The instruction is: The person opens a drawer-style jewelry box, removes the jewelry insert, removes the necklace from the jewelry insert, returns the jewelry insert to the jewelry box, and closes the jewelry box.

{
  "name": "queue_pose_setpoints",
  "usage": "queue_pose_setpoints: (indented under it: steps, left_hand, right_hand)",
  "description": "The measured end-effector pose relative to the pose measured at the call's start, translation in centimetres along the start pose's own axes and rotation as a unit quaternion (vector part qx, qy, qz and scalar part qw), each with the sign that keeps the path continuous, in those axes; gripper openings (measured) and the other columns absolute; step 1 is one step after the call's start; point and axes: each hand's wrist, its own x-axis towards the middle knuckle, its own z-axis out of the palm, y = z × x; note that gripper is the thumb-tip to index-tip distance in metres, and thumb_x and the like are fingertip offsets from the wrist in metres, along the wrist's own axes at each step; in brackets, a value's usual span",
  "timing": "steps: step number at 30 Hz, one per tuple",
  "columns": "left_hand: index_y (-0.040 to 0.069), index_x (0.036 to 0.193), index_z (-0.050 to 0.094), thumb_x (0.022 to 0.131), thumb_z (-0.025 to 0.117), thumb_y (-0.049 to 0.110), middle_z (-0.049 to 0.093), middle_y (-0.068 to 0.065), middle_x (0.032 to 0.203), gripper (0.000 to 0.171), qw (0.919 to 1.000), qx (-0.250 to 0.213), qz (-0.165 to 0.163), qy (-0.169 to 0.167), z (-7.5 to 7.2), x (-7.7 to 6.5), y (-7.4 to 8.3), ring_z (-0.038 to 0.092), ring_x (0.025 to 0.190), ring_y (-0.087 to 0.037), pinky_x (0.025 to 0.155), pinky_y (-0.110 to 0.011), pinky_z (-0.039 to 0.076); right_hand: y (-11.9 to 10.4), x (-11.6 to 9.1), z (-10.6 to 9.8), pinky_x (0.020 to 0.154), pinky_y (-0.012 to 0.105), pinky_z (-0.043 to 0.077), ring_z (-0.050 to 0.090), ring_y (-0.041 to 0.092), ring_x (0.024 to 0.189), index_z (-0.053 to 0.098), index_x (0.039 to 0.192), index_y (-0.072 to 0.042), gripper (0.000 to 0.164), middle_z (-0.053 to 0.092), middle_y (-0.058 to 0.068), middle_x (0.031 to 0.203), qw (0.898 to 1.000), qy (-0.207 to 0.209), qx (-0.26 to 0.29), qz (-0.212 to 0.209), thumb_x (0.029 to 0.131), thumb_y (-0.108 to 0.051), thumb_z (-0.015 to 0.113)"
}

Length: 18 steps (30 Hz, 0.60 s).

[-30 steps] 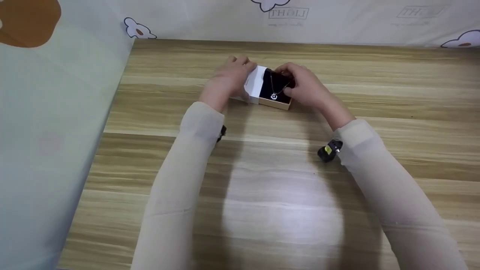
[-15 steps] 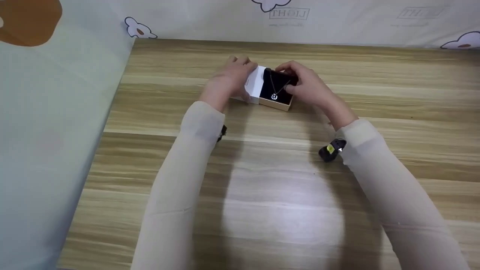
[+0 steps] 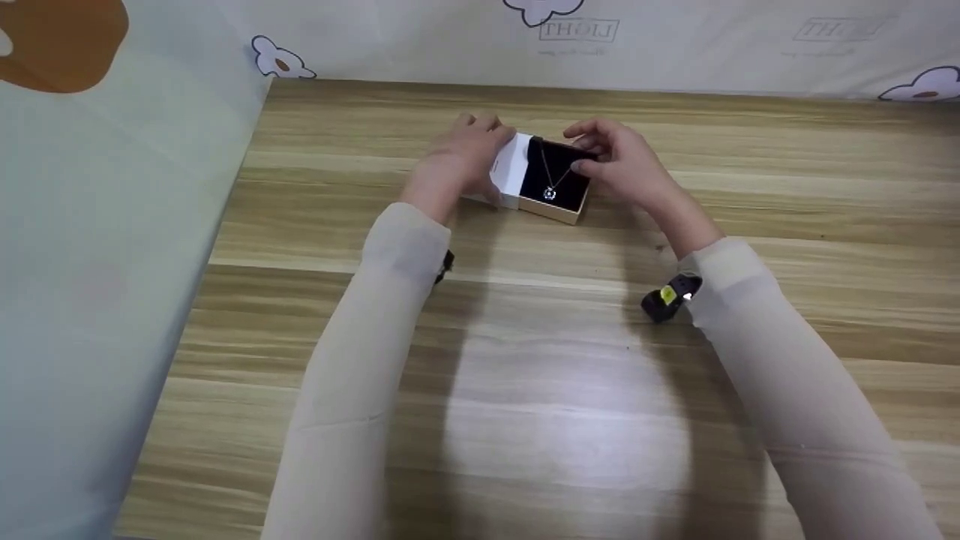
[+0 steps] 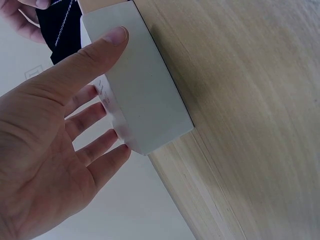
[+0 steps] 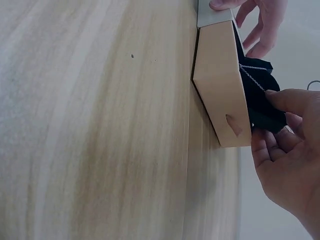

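Note:
A small jewellery box lies at the back middle, its tan drawer (image 3: 551,211) pulled partway out of a white sleeve (image 3: 511,169). My left hand (image 3: 461,156) grips the sleeve, the thumb along its near side (image 4: 145,95) and the fingers over its top. Inside the drawer is a black insert (image 3: 536,176) bearing a silver necklace (image 3: 550,193) with a round, sparkling pendant. My right hand (image 3: 626,161) pinches the insert's right end between thumb and fingers. In the right wrist view the black insert (image 5: 265,111) stands raised out of the drawer at that end, with the chain (image 5: 254,79) across it.
The wood-grain table (image 3: 555,337) runs up to a pale wall cloth (image 3: 420,41) with cartoon prints at the back and left. A notch (image 5: 233,125) is cut into the drawer's end wall. A small black camera (image 3: 671,296) sits at the right wrist.
My right hand has shifted slightly right and toward the back, with the insert's right end rising along with it. The left hand stays in place on the sleeve.

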Motion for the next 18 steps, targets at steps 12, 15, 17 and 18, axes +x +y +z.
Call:
queue_pose_setpoints:
  steps: [12,15,17,18]
  left_hand:
    - [0.016,0.158,0.026,0.081,0.083,0.032,0.023,-0.011,0.163,0.098,1.0000,0.002,0.005,0.005,0.64,-0.35,-0.24,0.022,0.150,-0.035,0.122,-0.049,0.030]
    - [0.017,0.159,0.024,0.081,0.083,0.034,0.017,-0.011,0.165,0.099,0.9999,-0.007,0.001,0.008,0.90,-0.59,-0.26,0.018,0.152,-0.034,0.122,-0.051,0.028]
    - [0.017,0.159,0.023,0.080,0.083,0.034,0.018,-0.011,0.165,0.100,0.9998,-0.016,0.002,0.012,0.97,-0.75,-0.30,0.019,0.152,-0.033,0.123,-0.050,0.028]
    - [0.017,0.159,0.023,0.081,0.083,0.033,0.019,-0.011,0.164,0.100,0.9997,-0.019,0.003,0.014,0.98,-0.81,-0.33,0.020,0.151,-0.032,0.123,-0.049,0.028]
  right_hand:
    - [0.45,-0.17,-0.22,0.084,0.012,0.054,0.064,0.000,0.093,0.061,0.123,0.003,0.033,0.071,0.006,0.110,0.997,0.020,0.060,0.037,0.090,0.002,0.067]
    - [0.51,-0.29,-0.21,0.082,0.013,0.055,0.065,0.000,0.092,0.061,0.123,0.003,0.034,0.071,-0.005,0.101,0.995,0.024,0.089,0.043,0.090,0.003,0.067]
    - [0.46,-0.36,-0.22,0.080,0.013,0.056,0.066,0.002,0.090,0.061,0.122,0.003,0.033,0.070,-0.010,0.095,0.992,0.030,0.112,0.052,0.090,0.004,0.066]
    - [0.39,-0.40,-0.23,0.079,0.014,0.056,0.066,0.002,0.089,0.061,0.122,0.002,0.032,0.070,-0.012,0.093,0.990,0.034,0.124,0.055,0.090,0.004,0.066]
